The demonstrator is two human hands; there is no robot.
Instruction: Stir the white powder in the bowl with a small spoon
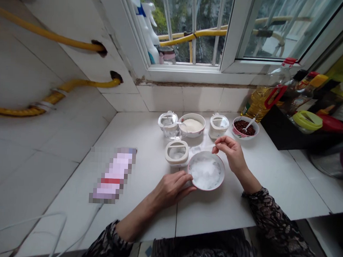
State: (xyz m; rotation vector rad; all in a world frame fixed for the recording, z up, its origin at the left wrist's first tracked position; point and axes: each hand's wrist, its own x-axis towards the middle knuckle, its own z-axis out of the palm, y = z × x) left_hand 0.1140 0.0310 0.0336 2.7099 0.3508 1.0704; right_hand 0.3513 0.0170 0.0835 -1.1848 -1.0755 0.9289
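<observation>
My left hand grips the left rim of a white bowl that holds a white, grainy heap. Above the bowl's back right edge, my right hand pinches the end of a pale, clear spoon, which points left over the back rim. Just left of the bowl stands a clear jar with a cream-edged lid. Behind are a second clear jar, a bowl of off-white grains, a third lidded jar and a bowl of dark red contents with a white spoon in it.
A blurred-out pinkish object with a cable lies at the left of the white tiled counter. An oil bottle and a black rack with several bottles stand at the back right. A window is behind.
</observation>
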